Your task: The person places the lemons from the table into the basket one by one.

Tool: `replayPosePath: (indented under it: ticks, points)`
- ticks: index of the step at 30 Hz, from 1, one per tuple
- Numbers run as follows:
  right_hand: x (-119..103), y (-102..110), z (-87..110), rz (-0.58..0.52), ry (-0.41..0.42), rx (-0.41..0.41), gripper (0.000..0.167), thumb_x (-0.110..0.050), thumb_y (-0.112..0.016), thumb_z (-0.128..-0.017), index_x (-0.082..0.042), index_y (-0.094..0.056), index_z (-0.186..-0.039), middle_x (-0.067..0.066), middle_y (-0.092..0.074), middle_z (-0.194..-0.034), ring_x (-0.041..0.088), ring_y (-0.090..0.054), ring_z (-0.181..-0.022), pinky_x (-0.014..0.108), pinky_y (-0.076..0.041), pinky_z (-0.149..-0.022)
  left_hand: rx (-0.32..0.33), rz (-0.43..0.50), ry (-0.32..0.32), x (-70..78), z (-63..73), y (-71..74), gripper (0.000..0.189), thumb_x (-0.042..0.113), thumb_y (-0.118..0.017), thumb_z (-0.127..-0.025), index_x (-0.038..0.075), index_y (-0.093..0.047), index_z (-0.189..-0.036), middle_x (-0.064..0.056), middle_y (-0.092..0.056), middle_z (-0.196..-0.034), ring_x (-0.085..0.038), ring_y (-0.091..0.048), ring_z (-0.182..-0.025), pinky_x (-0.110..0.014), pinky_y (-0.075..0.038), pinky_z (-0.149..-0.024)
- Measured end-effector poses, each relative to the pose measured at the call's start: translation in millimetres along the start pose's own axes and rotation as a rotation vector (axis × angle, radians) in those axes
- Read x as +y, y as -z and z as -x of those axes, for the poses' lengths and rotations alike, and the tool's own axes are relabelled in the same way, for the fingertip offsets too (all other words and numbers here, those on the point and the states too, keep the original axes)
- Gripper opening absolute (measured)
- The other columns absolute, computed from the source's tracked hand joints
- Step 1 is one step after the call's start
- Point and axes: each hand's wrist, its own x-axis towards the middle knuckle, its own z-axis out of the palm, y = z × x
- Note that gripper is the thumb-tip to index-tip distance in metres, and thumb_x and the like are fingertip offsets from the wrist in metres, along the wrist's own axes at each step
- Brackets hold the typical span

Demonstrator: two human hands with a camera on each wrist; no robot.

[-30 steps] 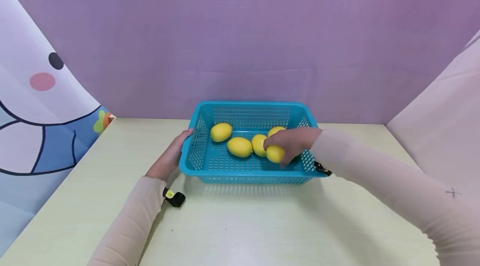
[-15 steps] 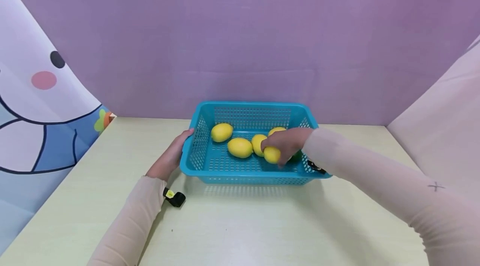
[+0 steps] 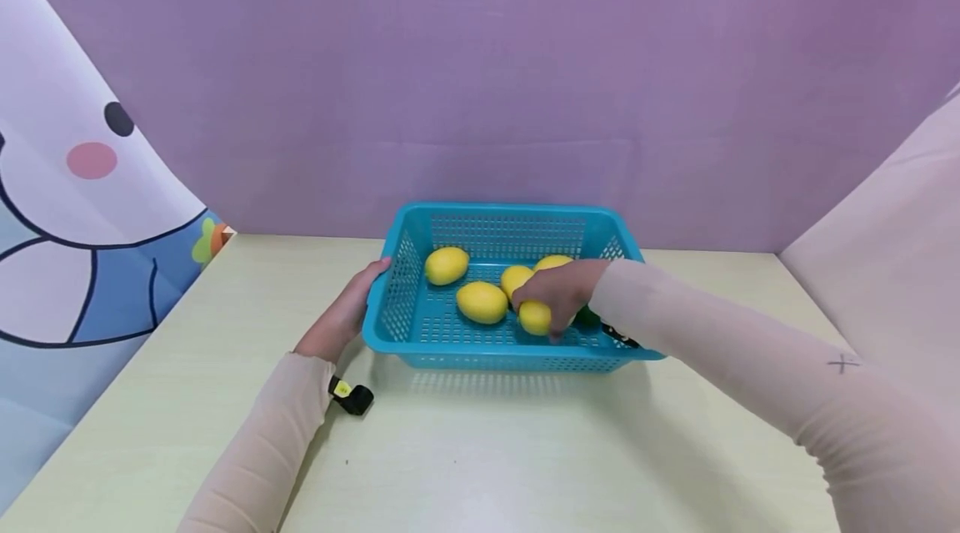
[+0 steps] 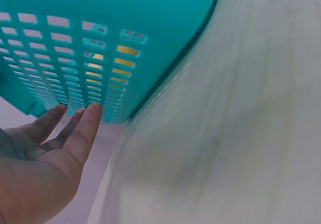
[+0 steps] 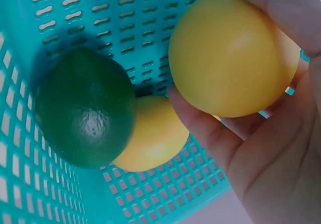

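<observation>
My right hand (image 3: 558, 291) is inside a blue-green plastic basket (image 3: 510, 359), its thumb and fingers curled round a yellow lemon (image 5: 225, 53). Near that hand lie a dark green lime-like fruit (image 5: 85, 108) and another lemon (image 5: 153, 133), which it partly covers in the right wrist view. More lemons rest to the left, one near the left wall (image 3: 446, 265) and one near the middle (image 3: 482, 302). At the basket's left side, my left hand (image 3: 341, 316) touches the outer wall. Its fingers (image 4: 83, 136) look straight in the left wrist view; its thumb is hidden there.
The basket stands on a pale table (image 3: 465, 450) in front of a purple cloth backdrop (image 3: 480, 82). A cartoon-print cloth (image 3: 82, 266) hangs at the left, and a pale cloth (image 3: 892, 241) at the right. Both wrists wear black straps.
My right hand has moved a little left and toward me within the basket, carrying the lemon. More of the green fruit shows behind it. My left hand stays at the basket's side.
</observation>
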Motion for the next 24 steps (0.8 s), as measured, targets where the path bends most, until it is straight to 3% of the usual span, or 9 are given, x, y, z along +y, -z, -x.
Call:
replayPosePath:
  ticks: [8, 16, 24]
  points:
    - [-0.7, -4.0, -7.6, -0.002, -0.051, -0.031, 0.056, -0.025, -0.079, -0.077, -0.025, -0.053, -0.127, -0.007, -0.055, -0.117, 0.017, -0.047, -0.103, 0.042, -0.044, -0.094, -0.008, 0.013, -0.008, -1.6, -1.4, 0.8, 0.072, 0.056, -0.025, -0.097, 0.014, -0.005, -0.153, -0.022, -0.023, -0.150, -0.044, -0.033, -0.132, -0.059, -0.034, -0.102]
    - [-1.6, -5.6, -12.4, -0.010, -0.024, -0.028, 0.060, -0.022, -0.079, -0.076, -0.024, -0.052, -0.129, -0.006, -0.054, -0.123, 0.016, -0.046, -0.107, 0.041, -0.042, -0.096, -0.003, 0.007, 0.007, -0.1, 0.6, 0.9, 0.072, 0.057, -0.025, -0.096, 0.015, -0.005, -0.153, -0.022, -0.025, -0.150, -0.044, -0.035, -0.131, -0.058, -0.036, -0.100]
    - [-2.1, -9.3, -16.7, -0.020, -0.045, -0.041, 0.056, -0.021, -0.078, -0.077, -0.027, -0.053, -0.127, -0.009, -0.053, -0.119, 0.016, -0.047, -0.102, 0.040, -0.044, -0.092, -0.002, 0.010, 0.016, -1.4, -1.1, 0.6, 0.071, 0.056, -0.025, -0.097, 0.017, -0.005, -0.153, -0.021, -0.023, -0.151, -0.044, -0.033, -0.133, -0.059, -0.034, -0.102]
